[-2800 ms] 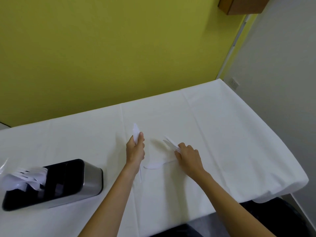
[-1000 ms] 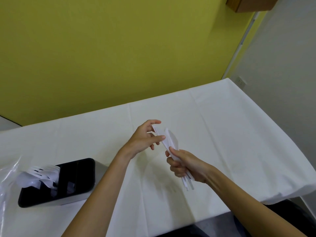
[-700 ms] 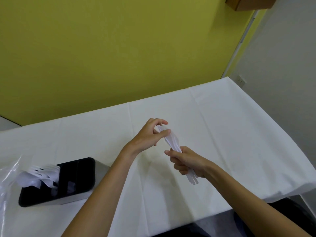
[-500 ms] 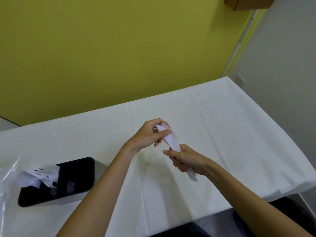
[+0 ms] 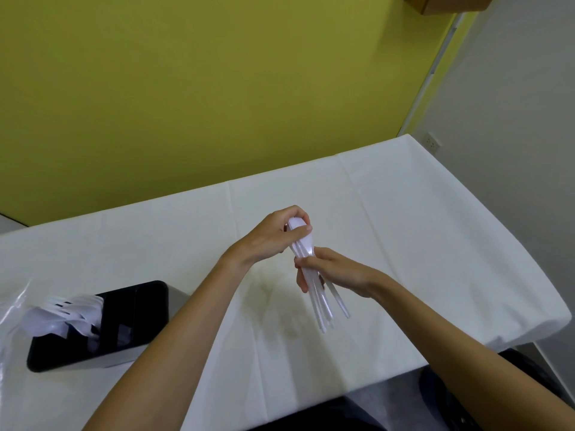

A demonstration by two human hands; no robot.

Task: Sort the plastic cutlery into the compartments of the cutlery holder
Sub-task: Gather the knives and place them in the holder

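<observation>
Both hands hold one bundle of white plastic spoons (image 5: 323,301) above the middle of the table. My left hand (image 5: 273,236) pinches the bowl ends at the top of the bundle. My right hand (image 5: 333,272) is wrapped around the handles, which fan out downward below it. The black cutlery holder (image 5: 137,318) with a metal wall stands at the left of the table. White plastic forks (image 5: 67,312) stick out of its left compartment; its other compartments look dark and I cannot tell their contents.
The table wears a white cloth (image 5: 420,231) whose front edge hangs near my body. A clear plastic bag (image 5: 11,309) lies at the far left beside the holder. A yellow-green wall runs along the table's back.
Both hands lifted cutlery off the cloth and brought it together into one bundle. In the last second my left hand closed over the bowl ends and the handles slid lower.
</observation>
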